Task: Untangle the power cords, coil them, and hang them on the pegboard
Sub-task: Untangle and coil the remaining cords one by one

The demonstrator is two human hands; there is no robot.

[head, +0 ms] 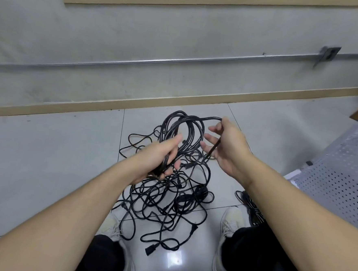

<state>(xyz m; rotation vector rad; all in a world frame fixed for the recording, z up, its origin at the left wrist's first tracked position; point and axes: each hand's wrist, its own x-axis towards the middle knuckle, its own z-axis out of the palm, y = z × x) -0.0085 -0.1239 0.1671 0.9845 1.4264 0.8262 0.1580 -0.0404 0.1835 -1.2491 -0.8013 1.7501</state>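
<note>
coiling is under way: left hand (161,157) grips a half-made coil (186,131), right hand (226,147) pinches its strand, tangle (169,204) still on floor (45,157), pegboard (340,178) bare

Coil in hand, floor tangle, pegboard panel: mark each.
coil (187,125), head view, on the looped strands above the left hand.
floor tangle (158,199), head view, on crossed cords mid-pile.
pegboard panel (340,174), head view, on its bare perforated face.

Lighting: even, soft, indoor. Glare: bright patch on glossy floor tile (173,260). Shadows faint. Wide-angle bending at edges; slight softness.
</note>
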